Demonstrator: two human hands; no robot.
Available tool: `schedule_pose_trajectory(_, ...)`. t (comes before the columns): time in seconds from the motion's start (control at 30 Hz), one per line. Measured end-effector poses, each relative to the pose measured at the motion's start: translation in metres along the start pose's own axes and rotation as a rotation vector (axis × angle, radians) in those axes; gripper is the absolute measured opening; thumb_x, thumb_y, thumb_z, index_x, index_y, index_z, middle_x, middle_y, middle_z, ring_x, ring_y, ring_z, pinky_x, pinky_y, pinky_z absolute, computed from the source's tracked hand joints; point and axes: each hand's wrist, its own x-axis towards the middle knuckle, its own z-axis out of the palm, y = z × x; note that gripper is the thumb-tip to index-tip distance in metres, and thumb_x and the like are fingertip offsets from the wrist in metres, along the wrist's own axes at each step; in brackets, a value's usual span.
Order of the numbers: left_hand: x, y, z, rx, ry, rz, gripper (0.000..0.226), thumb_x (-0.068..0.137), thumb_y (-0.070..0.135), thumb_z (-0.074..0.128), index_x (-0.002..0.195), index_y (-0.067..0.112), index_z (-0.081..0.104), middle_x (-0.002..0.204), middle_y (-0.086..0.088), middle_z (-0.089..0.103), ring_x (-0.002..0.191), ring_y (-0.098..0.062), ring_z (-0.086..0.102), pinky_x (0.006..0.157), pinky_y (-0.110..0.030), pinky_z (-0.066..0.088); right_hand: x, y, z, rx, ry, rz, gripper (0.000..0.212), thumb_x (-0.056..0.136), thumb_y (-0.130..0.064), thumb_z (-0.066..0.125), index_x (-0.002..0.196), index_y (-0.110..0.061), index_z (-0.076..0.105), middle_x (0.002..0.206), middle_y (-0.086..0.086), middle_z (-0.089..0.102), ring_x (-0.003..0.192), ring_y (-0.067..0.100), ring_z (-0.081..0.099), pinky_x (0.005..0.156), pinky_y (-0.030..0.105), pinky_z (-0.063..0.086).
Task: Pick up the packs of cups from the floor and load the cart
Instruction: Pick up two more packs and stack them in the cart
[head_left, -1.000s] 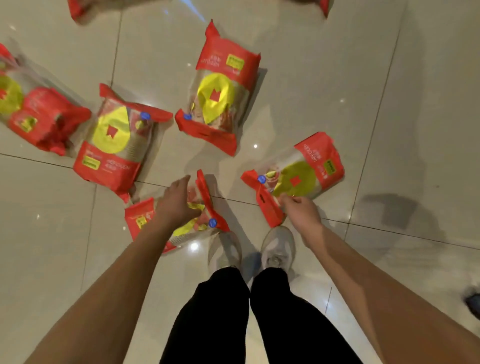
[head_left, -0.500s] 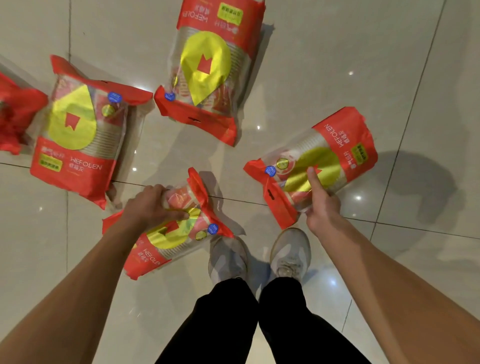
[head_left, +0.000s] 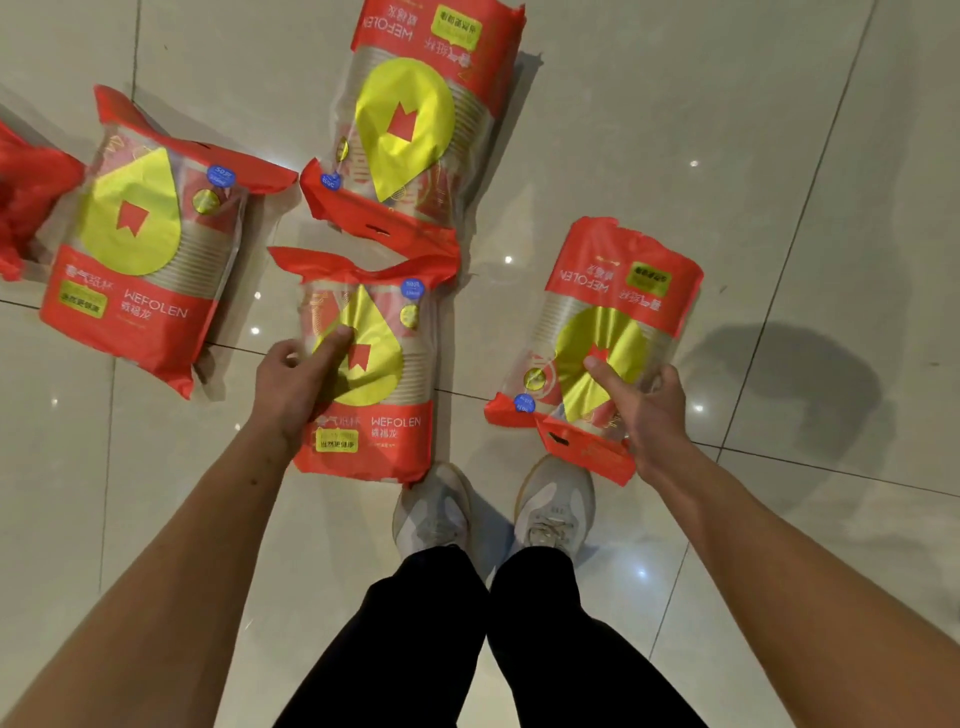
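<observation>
Gripping cup packs (head_left: 374, 364), both hands (head_left: 291, 384).

Far-left pack (head_left: 26, 202) edge-cropped

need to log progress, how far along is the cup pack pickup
Early stage. Done: nothing visibly loaded; no cart is in view. In hand: the left hand grips one pack and the right hand grips another pack. Left: two more packs lie on the floor, one at the left and one at the top, plus red packaging at the left edge.
</observation>
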Motion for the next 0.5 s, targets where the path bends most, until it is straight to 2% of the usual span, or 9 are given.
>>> schedule_pose_trajectory(0.07, -0.001, -0.013, -0.009, 0.110, -0.101, -0.038, 0.071, 0.073, 0.049, 0.086, 0.126, 0.014, 0.053, 0.110, -0.004, 0.070, 0.088, -0.022, 0.073, 0.066, -0.032, 0.057, -0.007, -0.003, -0.004, -0.082, -0.059, -0.028, 0.060, 0.072, -0.031, 0.091, 0.118, -0.014, 0.057, 0.097, 0.006, 0.074, 0.064, 0.020, 0.067, 0.048, 0.030, 0.056)
schedule_pose_trajectory(0.17, -0.014, -0.030, -0.016, 0.149, -0.192, -0.139, 0.062, 0.075, 0.037, 0.085, 0.124, 0.013, 0.056, 0.106, -0.003, 0.071, 0.091, -0.020, 0.071, 0.073, -0.033, 0.056, -0.016, -0.006, -0.004, -0.156, -0.096, -0.040, 0.056, 0.073, -0.031, 0.090, 0.114, -0.016, 0.055, 0.090, 0.004, 0.072, 0.052, 0.018, 0.062, 0.047, 0.030, 0.055)
schedule_pose_trajectory(0.23, -0.027, -0.035, -0.014, 0.097, -0.189, -0.144, 0.046, 0.076, 0.032, 0.085, 0.113, 0.013, 0.066, 0.101, -0.005, 0.075, 0.089, -0.023, 0.073, 0.077, -0.035, 0.058, -0.024, -0.011, -0.001, -0.167, -0.072, -0.031, 0.058, 0.072, -0.031, 0.091, 0.113, -0.020, 0.051, 0.090, 0.001, 0.070, 0.050, 0.016, 0.061, 0.046, 0.028, 0.054)
schedule_pose_trajectory(0.27, -0.033, -0.036, -0.012, 0.064, -0.169, -0.130, 0.043, 0.076, 0.031, 0.086, 0.111, 0.013, 0.068, 0.100, -0.007, 0.076, 0.087, -0.024, 0.075, 0.073, -0.033, 0.060, -0.030, -0.014, 0.000, -0.170, -0.061, -0.024, 0.060, 0.072, -0.032, 0.091, 0.114, -0.021, 0.049, 0.090, -0.002, 0.069, 0.051, 0.014, 0.061, 0.047, 0.026, 0.054)
schedule_pose_trajectory(0.33, -0.049, -0.030, -0.009, -0.010, -0.125, -0.111, 0.045, 0.076, 0.030, 0.087, 0.113, 0.011, 0.070, 0.101, -0.009, 0.078, 0.083, -0.024, 0.076, 0.062, -0.028, 0.060, -0.043, -0.022, -0.001, -0.179, -0.054, -0.030, 0.064, 0.070, -0.034, 0.091, 0.116, -0.023, 0.049, 0.091, -0.007, 0.068, 0.058, 0.011, 0.063, 0.054, 0.027, 0.053)
schedule_pose_trajectory(0.4, -0.069, -0.019, -0.011, -0.058, -0.106, -0.091, 0.049, 0.075, 0.032, 0.088, 0.117, 0.011, 0.070, 0.102, -0.010, 0.078, 0.085, -0.025, 0.077, 0.061, -0.028, 0.060, -0.061, -0.034, -0.008, -0.193, -0.069, -0.057, 0.065, 0.069, -0.037, 0.092, 0.116, -0.025, 0.050, 0.096, -0.009, 0.068, 0.069, 0.009, 0.066, 0.059, 0.027, 0.052)
schedule_pose_trajectory(0.5, -0.108, 0.011, -0.024, -0.092, -0.107, -0.053, 0.057, 0.072, 0.035, 0.090, 0.119, 0.013, 0.069, 0.104, -0.010, 0.078, 0.086, -0.025, 0.078, 0.060, -0.028, 0.061, -0.099, -0.061, -0.022, -0.211, -0.108, -0.103, 0.063, 0.067, -0.038, 0.093, 0.113, -0.027, 0.051, 0.095, -0.009, 0.070, 0.063, 0.006, 0.066, 0.055, 0.022, 0.049)
